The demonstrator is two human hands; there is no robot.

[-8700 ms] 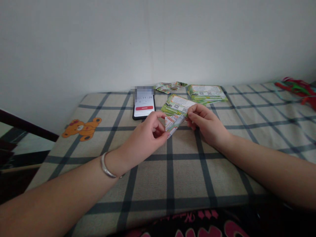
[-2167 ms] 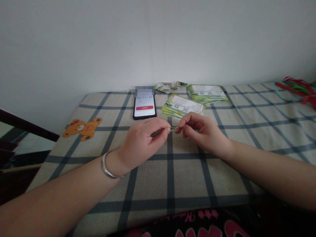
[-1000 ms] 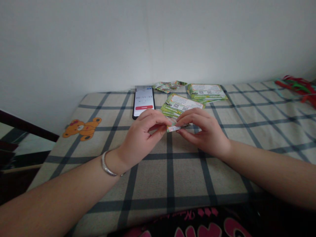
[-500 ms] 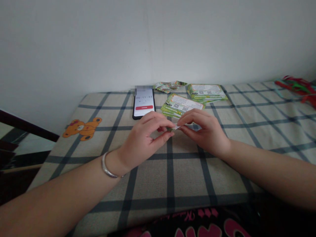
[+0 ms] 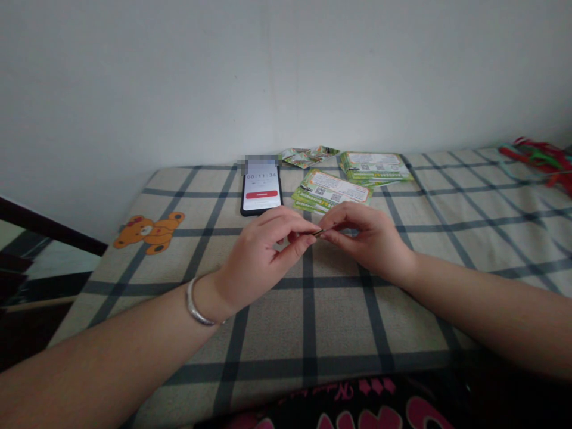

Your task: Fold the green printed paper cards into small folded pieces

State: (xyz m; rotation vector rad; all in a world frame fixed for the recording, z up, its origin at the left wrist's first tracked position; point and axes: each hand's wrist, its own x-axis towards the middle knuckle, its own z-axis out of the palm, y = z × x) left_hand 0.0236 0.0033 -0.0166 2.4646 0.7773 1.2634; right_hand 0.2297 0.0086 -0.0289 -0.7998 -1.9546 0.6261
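My left hand (image 5: 263, 250), with a silver bangle on its wrist, pinches the left end of a small folded paper (image 5: 317, 233) between thumb and fingertips. From the other side, my right hand (image 5: 369, 238) has its thumb and forefinger closed on the right end. Only a thin, dark edge of the paper shows; the fingers cover most of it. Just behind my hands lie several green and white printed leaflets (image 5: 333, 189), fanned a little. Further back, folded pieces of similar printed paper (image 5: 308, 156) rest near the wall.
A phone (image 5: 261, 186) with a running timer lies behind my left hand. Another stack of leaflets (image 5: 378, 165) is at the back. A teddy bear figure (image 5: 149, 233) lies at the left, red and green things (image 5: 540, 161) at the far right. Checked cloth (image 5: 277, 322) covers the table.
The paper between my fingertips has turned, so a dark edge shows in place of a pale green and white face. Both hands have shifted slightly. The phone's timer has advanced a second.
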